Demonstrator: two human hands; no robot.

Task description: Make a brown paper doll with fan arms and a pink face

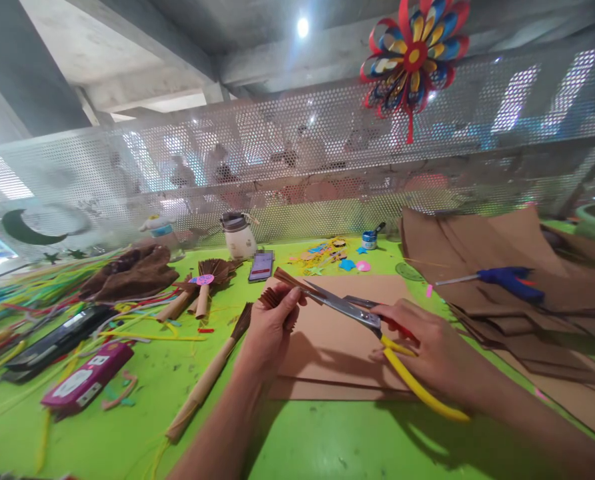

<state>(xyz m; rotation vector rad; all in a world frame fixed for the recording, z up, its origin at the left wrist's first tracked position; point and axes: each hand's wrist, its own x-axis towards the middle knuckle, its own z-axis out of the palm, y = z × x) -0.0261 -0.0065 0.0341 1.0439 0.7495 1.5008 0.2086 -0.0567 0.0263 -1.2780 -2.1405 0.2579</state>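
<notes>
Left hand pinching folded brown paper between thumb and fingers, fringed edge sticking out. Right hand gripping scissors by the yellow handle; blade tips right at the paper, can't tell if touching. Both hands above flat brown sheets on green table. Brown paper in the left hand, over the sheets' far left part. Rolled paper stick just left of left forearm. Phone beyond left hand, beside white jar. Blue glue gun on brown paper stack, right side.
</notes>
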